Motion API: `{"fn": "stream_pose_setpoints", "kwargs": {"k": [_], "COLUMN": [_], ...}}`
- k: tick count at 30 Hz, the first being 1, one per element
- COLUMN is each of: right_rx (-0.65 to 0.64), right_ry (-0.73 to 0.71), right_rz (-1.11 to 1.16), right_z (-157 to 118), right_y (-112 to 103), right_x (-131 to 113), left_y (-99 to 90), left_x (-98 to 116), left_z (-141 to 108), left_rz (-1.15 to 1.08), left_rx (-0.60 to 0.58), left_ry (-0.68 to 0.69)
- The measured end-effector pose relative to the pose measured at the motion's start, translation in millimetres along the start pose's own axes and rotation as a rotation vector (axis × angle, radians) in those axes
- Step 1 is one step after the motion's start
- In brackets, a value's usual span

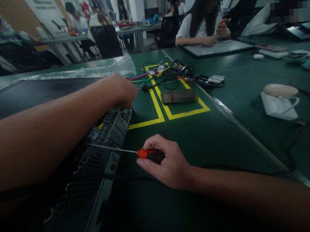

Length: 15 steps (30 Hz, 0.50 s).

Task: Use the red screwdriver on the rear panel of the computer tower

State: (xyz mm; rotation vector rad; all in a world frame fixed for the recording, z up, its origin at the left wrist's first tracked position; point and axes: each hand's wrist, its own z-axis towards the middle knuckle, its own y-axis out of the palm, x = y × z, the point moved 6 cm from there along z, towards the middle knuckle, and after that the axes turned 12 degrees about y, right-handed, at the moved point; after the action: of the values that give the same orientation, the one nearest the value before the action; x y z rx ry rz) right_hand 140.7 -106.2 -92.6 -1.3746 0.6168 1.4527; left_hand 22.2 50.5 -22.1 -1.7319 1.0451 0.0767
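Observation:
A dark computer case (82, 185) lies at the left, its metal back with vents, slots and a round fan grille facing right. My right hand (167, 160) is closed around the red and black handle of a screwdriver (120, 150). The thin shaft points left, and its tip is at the back of the case, beside the honeycomb vent. My left hand (123, 89) rests at the far corner of the case above the fan grille; its fingers are bent down and hidden from view.
Tangled cables (178, 70) and a dark box (179, 96) lie by yellow tape on the green table (225, 143). A white holder with a cup-like top (279, 103) stands right. Clear plastic wrap (110, 68) lies behind the case. People sit beyond.

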Motion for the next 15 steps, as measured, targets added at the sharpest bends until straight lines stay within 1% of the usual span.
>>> {"fn": "stream_pose_setpoints", "kwargs": {"k": [5, 10, 15], "right_rx": [-0.006, -0.012, -0.013], "right_ry": [0.003, 0.013, 0.020], "right_rz": [0.007, 0.016, 0.025], "right_z": [-0.2, -0.2, -0.8], "right_y": [-0.4, -0.8, -1.1], "right_x": [0.1, -0.9, -0.6], "left_y": [5.3, 3.5, 3.4], "left_x": [-3.7, -2.0, -2.4], "left_z": [2.9, 1.5, 0.0], "left_rz": [0.009, 0.019, -0.037], "left_rx": [-0.051, -0.025, -0.037], "left_ry": [-0.025, -0.011, -0.045]}}
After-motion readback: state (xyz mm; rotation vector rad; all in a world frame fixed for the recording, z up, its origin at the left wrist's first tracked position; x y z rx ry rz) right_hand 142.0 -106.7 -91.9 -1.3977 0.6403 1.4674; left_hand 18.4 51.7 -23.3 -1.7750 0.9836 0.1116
